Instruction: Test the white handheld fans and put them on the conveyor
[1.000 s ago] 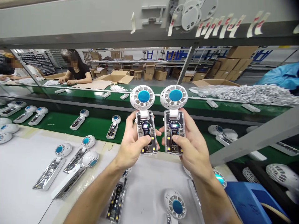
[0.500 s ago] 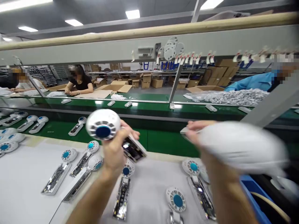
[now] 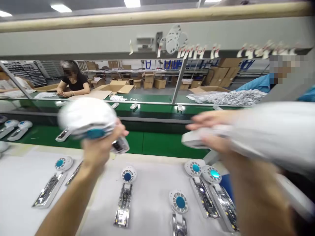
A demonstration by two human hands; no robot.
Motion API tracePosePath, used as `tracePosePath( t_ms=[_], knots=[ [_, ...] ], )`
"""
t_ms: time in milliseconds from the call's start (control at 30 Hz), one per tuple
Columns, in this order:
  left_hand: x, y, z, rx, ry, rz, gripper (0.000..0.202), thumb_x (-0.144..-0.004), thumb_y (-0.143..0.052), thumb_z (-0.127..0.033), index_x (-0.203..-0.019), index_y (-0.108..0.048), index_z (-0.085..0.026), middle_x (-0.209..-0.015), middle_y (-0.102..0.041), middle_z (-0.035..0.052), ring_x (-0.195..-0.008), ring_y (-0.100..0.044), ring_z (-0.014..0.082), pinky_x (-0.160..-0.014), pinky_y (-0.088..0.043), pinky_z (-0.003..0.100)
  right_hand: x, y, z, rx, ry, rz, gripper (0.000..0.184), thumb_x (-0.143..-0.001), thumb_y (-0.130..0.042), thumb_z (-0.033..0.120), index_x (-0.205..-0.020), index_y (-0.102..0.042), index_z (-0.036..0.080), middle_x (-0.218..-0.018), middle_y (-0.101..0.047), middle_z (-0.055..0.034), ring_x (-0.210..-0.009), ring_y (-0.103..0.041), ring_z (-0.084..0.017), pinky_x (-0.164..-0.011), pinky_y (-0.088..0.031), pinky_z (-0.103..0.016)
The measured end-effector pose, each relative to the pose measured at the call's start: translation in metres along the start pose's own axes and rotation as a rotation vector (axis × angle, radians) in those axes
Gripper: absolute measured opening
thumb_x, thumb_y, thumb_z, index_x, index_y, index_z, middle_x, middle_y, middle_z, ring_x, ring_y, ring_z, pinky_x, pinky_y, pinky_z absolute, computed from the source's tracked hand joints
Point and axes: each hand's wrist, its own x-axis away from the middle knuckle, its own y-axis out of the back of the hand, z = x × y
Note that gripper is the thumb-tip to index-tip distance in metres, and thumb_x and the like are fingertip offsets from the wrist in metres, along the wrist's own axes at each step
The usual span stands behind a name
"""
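Left hand (image 3: 97,149) wrapped round white round-headed device (image 3: 86,113), raised near far edge of bench (image 3: 150,193). Right hand (image 3: 221,117) grips second device (image 3: 275,131), handle pointing left, head blurred. Pair of matching devices (image 3: 204,198) lies side by side toward bench's right edge; green belt (image 3: 157,144) beyond.

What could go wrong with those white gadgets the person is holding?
The left hand holds a white, round-headed plastic gadget up in the air, so it might slip and fall. The right hand holds a similar white plastic gadget, which could bump the slanting grey metal post behind it. If dropped, either might crack the clear-cased, round-headed gadgets lying on the flat white tabletop.
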Motion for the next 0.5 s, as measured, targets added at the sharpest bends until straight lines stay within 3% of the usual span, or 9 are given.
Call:
tracePosePath(
  t_ms=[67, 100, 167, 233, 300, 400, 500],
  knots=[
    [-0.025, -0.029, 0.031, -0.321, 0.154, -0.106, 0.031, -0.069, -0.086, -0.028, -0.093, -0.070, -0.017, -0.086, -0.072, 0.0002, -0.083, -0.070, 0.0206, -0.078, -0.058, 0.034, -0.018, -0.023, -0.016, 0.052, -0.175, 0.264, 0.018, -0.095, -0.071, 0.028, -0.102, -0.070, 0.011, -0.101, -0.073, -0.0050, -0.092, -0.072, -0.016, -0.083, -0.062, -0.033],
    [-0.038, -0.042, 0.049, -0.397, 0.242, -0.070, 0.027, -0.068, -0.086, -0.024, -0.086, -0.070, -0.013, -0.080, -0.071, 0.0017, -0.079, -0.069, 0.0201, -0.074, -0.058, 0.032, -0.028, -0.038, -0.029, 0.103, -0.273, 0.351, 0.019, -0.095, -0.071, 0.028, -0.101, -0.070, 0.010, -0.099, -0.073, -0.0051, -0.091, -0.072, -0.016, -0.083, -0.062, -0.033],
    [-0.058, -0.059, 0.086, -0.495, 0.330, -0.034, 0.020, -0.079, -0.081, -0.025, -0.087, -0.069, -0.010, -0.081, -0.070, 0.0029, -0.076, -0.068, 0.0171, -0.071, -0.057, 0.031, -0.044, -0.071, -0.059, 0.235, -0.440, 0.424, 0.023, -0.095, -0.070, 0.031, -0.104, -0.069, 0.010, -0.102, -0.072, -0.0065, -0.091, -0.071, -0.018, -0.082, -0.061, -0.035],
    [-0.072, -0.066, 0.119, -0.589, 0.385, -0.012, 0.023, -0.093, -0.070, -0.032, -0.103, -0.068, -0.011, -0.097, -0.070, 0.0054, -0.084, -0.068, 0.0165, -0.076, -0.059, 0.034, -0.054, -0.100, -0.089, 0.363, -0.543, 0.466, 0.027, -0.098, -0.067, 0.034, -0.115, -0.067, 0.012, -0.112, -0.070, -0.0078, -0.097, -0.070, -0.019, -0.085, -0.060, -0.038],
    [-0.079, -0.066, 0.146, -0.690, 0.412, -0.017, 0.030, -0.097, -0.064, -0.036, -0.118, -0.065, -0.014, -0.113, -0.068, 0.0082, -0.095, -0.068, 0.0188, -0.083, -0.060, 0.038, -0.059, -0.118, -0.114, 0.483, -0.608, 0.503, 0.031, -0.098, -0.066, 0.035, -0.120, -0.065, 0.014, -0.119, -0.067, -0.0091, -0.104, -0.068, -0.020, -0.089, -0.059, -0.041],
    [-0.081, -0.060, 0.170, -0.845, 0.406, -0.047, 0.037, -0.096, -0.066, -0.036, -0.127, -0.062, -0.016, -0.127, -0.063, 0.0109, -0.112, -0.064, 0.0245, -0.095, -0.056, 0.046, -0.068, -0.124, -0.141, 0.630, -0.627, 0.550, 0.034, -0.097, -0.067, 0.036, -0.123, -0.064, 0.014, -0.124, -0.065, -0.0104, -0.110, -0.066, -0.023, -0.094, -0.057, -0.043],
    [-0.082, -0.053, 0.178, -0.975, 0.342, -0.067, 0.046, -0.095, -0.067, -0.035, -0.137, -0.057, -0.018, -0.145, -0.052, 0.0132, -0.130, -0.053, 0.0314, -0.108, -0.046, 0.056, -0.083, -0.100, -0.161, 0.777, -0.602, 0.533, 0.038, -0.098, -0.065, 0.038, -0.127, -0.063, 0.015, -0.131, -0.063, -0.0113, -0.116, -0.064, -0.024, -0.098, -0.055, -0.046]
  ],
)
